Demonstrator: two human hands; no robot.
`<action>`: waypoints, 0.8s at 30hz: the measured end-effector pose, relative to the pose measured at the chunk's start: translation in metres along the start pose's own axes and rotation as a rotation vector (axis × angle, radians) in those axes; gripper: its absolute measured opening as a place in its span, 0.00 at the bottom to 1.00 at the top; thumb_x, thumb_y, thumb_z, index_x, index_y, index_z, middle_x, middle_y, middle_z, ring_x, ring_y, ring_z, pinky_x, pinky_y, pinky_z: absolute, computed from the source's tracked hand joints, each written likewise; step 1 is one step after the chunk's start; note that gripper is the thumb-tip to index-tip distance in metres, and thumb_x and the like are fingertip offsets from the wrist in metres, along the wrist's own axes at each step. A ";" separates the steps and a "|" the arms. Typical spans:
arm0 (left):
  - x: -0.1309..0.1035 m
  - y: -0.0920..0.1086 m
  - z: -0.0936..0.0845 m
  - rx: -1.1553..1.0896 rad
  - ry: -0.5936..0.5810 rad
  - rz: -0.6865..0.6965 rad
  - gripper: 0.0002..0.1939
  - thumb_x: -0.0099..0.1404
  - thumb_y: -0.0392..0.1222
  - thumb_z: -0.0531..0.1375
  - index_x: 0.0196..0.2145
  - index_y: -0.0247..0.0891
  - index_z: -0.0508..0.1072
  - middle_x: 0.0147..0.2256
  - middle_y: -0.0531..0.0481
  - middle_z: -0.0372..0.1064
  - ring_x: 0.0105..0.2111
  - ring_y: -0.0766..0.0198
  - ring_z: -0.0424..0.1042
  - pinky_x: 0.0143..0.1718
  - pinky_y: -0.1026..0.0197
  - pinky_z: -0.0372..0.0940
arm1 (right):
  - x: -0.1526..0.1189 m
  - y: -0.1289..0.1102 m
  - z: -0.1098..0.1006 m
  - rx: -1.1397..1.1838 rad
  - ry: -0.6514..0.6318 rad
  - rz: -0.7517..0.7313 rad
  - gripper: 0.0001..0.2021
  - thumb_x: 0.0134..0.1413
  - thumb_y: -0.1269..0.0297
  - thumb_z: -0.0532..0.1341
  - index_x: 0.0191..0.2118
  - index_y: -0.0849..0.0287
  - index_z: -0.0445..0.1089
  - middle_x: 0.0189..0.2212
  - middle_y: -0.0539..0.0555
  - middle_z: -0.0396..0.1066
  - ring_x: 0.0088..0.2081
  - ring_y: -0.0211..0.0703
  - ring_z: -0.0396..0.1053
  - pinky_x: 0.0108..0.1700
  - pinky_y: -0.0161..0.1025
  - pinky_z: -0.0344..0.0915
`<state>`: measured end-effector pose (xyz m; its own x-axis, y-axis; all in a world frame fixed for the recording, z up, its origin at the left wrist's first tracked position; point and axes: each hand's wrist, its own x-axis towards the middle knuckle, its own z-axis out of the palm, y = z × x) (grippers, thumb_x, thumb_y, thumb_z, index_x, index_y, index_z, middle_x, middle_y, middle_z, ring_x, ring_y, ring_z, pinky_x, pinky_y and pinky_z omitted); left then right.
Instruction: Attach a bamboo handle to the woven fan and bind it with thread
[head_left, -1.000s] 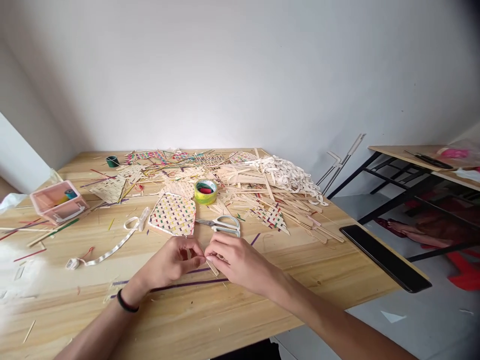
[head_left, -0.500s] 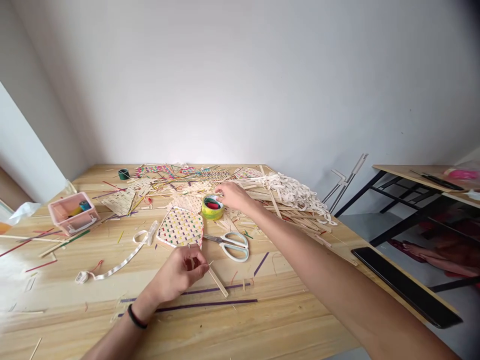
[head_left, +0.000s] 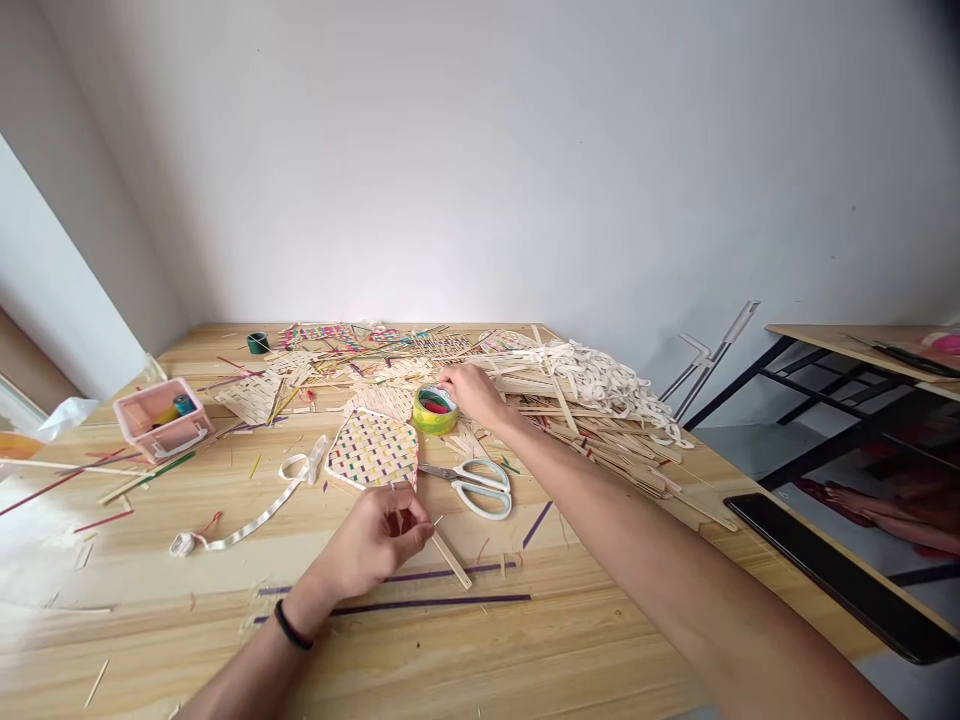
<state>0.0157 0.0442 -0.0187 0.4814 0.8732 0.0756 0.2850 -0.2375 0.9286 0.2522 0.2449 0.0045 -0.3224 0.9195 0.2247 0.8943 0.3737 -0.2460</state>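
Observation:
My left hand (head_left: 379,540), with a black band at the wrist, is closed in a pinch at the near edge of a woven mat (head_left: 373,448); a thin pale sliver shows at its fingertips. A pale flat strip (head_left: 452,560) slants down just right of it. My right hand (head_left: 471,390) reaches to the pile of strips, its curled fingers at the right rim of a yellow-green tape roll (head_left: 435,422); what they hold, if anything, is hidden. White-handled scissors (head_left: 484,490) lie between the two hands. Two purple strips (head_left: 435,606) lie flat nearer me.
A pink box (head_left: 163,420) with spools stands left, near a white ribbon (head_left: 259,522). Loose strips and a heap of white cord (head_left: 600,380) cover the back. A black phone-like slab (head_left: 836,575) lies at the right edge. Another person's feet show far right.
The view has shifted slightly, moving everything a little to the right. Both hands keep nearly the same positions against the table, the right still beside the tape roll.

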 end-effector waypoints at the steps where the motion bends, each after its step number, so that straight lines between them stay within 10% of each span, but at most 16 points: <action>1: 0.000 -0.001 0.000 0.002 0.002 0.001 0.14 0.69 0.49 0.65 0.30 0.36 0.79 0.29 0.48 0.71 0.28 0.63 0.63 0.29 0.61 0.56 | -0.001 0.002 0.002 0.012 0.005 0.001 0.20 0.74 0.55 0.68 0.64 0.59 0.74 0.61 0.61 0.75 0.56 0.54 0.78 0.57 0.56 0.80; 24: 0.001 -0.005 -0.003 0.024 0.013 -0.002 0.18 0.71 0.54 0.65 0.30 0.38 0.77 0.29 0.48 0.70 0.29 0.62 0.63 0.30 0.61 0.57 | -0.001 0.014 0.007 -0.034 0.080 -0.055 0.18 0.75 0.56 0.68 0.62 0.59 0.75 0.59 0.60 0.77 0.54 0.52 0.79 0.55 0.53 0.80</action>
<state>0.0125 0.0477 -0.0225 0.4698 0.8793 0.0783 0.3063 -0.2455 0.9197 0.2633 0.2499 -0.0056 -0.3470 0.8846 0.3117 0.8864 0.4179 -0.1991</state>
